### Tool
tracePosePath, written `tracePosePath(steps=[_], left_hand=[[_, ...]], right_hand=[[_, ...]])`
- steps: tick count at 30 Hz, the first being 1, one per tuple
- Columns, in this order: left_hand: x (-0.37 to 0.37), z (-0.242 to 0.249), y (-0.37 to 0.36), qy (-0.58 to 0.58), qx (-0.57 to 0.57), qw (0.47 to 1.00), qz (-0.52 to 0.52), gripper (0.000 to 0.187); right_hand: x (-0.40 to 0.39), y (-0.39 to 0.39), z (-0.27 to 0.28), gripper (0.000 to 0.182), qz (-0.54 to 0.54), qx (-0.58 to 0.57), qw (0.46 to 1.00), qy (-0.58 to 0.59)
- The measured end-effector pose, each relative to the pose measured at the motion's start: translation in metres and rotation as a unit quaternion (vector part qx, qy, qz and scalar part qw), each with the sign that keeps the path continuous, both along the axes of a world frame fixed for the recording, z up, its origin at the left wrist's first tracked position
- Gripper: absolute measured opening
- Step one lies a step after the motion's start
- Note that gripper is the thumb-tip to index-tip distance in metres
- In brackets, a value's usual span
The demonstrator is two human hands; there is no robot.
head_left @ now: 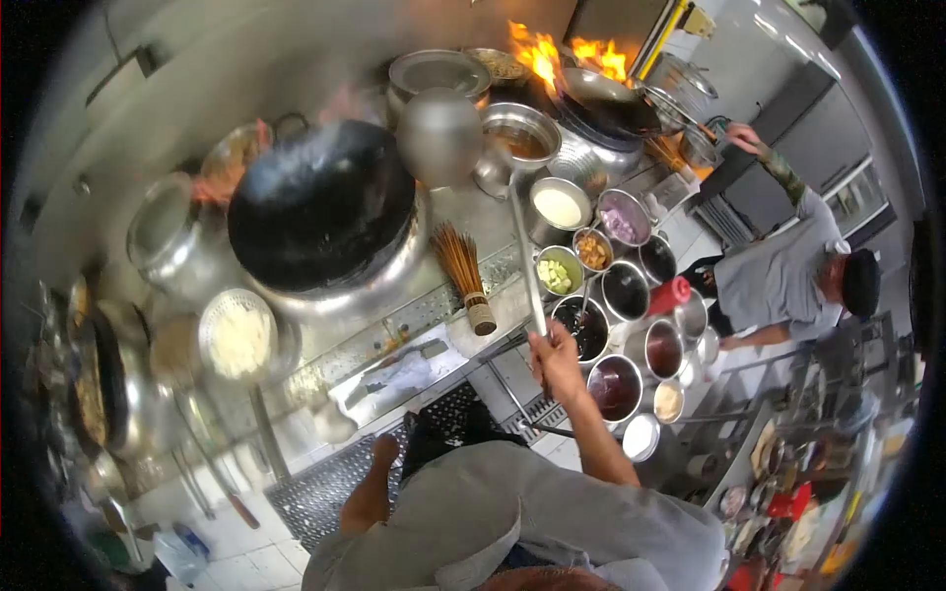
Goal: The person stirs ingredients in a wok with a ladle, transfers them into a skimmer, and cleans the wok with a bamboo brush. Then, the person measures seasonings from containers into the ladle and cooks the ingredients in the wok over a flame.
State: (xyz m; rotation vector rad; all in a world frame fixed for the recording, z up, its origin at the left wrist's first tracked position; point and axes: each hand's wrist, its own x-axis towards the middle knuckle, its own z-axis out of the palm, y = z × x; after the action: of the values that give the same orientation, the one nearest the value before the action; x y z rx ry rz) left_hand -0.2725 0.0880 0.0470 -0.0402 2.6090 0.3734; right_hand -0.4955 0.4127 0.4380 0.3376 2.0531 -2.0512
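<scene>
My right hand [559,360] is closed around the end of a long metal ladle handle [524,246]. The ladle's bowl [492,173] is beside a pot of brown liquid [522,136]. A large black wok [323,207] sits tilted on the stove at the left, with vapour over it. Low beside my body is my left hand [385,451], its fingers too small to make out. A bamboo brush [463,276] lies between the wok and the ladle.
Several metal pots of sauces and chopped food [623,217] stand right of my right hand. Flames [537,54] rise at a second wok [603,97]. A co-worker in grey [778,271] reaches toward it. A strainer of pale food [237,338] rests at the left.
</scene>
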Motion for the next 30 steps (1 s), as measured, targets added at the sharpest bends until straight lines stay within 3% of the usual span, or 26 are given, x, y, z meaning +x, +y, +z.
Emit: tracePosePath(steps=[1, 2, 5, 7, 9, 10, 11, 13, 16, 18, 20, 22, 26, 30], left_hand=[[0.01, -0.016, -0.015, -0.037, -0.084, 0.995, -0.042, 0.024], [0.024, -0.034, -0.035, 0.001, -0.125, 0.981, -0.146, 0.024], [0.042, -0.043, -0.059, -0.006, -0.108, 0.978, -0.179, 0.025], [0.05, -0.016, -0.059, -0.045, -0.131, 0.977, -0.163, 0.025], [0.055, -0.04, -0.046, -0.066, -0.148, 0.984, -0.068, 0.025], [0.054, -0.032, -0.035, -0.074, -0.157, 0.985, -0.02, 0.025], [0.069, -0.041, -0.029, 0.054, -0.211, 0.974, -0.055, 0.027], [0.072, -0.041, -0.016, 0.016, -0.127, 0.991, 0.038, 0.027], [0.075, -0.049, -0.009, -0.009, -0.067, 0.991, 0.114, 0.027], [0.071, -0.04, -0.001, -0.013, -0.046, 0.989, 0.137, 0.027], [0.068, -0.036, 0.002, -0.015, -0.034, 0.988, 0.153, 0.027], [0.069, -0.036, 0.006, -0.019, -0.025, 0.985, 0.171, 0.027], [0.074, -0.036, 0.005, -0.032, -0.011, 0.981, 0.19, 0.027], [0.079, -0.04, 0.007, -0.043, -0.005, 0.979, 0.197, 0.027]], right_hand=[[-0.009, 0.002, 0.015, 0.029, -0.004, -0.006, 1.0, 0.017], [-0.02, 0.004, 0.031, 0.028, -0.002, 0.002, 1.0, 0.028], [-0.072, 0.013, 0.076, 0.016, 0.026, 0.068, 0.992, 0.107], [-0.114, 0.022, 0.096, 0.013, 0.032, 0.125, 0.982, 0.137], [-0.164, 0.032, 0.096, 0.015, 0.045, 0.233, 0.962, 0.138], [-0.185, 0.035, 0.091, 0.015, 0.049, 0.217, 0.967, 0.121], [-0.21, 0.041, 0.078, 0.015, 0.06, 0.23, 0.965, 0.113], [-0.227, 0.044, 0.073, 0.015, 0.077, 0.244, 0.96, 0.112], [-0.23, 0.038, 0.082, 0.017, 0.052, 0.185, 0.978, 0.078], [-0.228, 0.042, 0.086, 0.018, 0.037, 0.044, 0.998, 0.029], [-0.232, 0.049, 0.083, 0.017, 0.044, 0.033, 0.998, 0.033], [-0.231, 0.052, 0.082, 0.011, 0.028, -0.057, 0.998, 0.029], [-0.221, 0.064, 0.093, 0.007, 0.005, -0.134, 0.99, 0.041], [-0.205, 0.069, 0.103, 0.013, 0.021, -0.103, 0.993, 0.058]])
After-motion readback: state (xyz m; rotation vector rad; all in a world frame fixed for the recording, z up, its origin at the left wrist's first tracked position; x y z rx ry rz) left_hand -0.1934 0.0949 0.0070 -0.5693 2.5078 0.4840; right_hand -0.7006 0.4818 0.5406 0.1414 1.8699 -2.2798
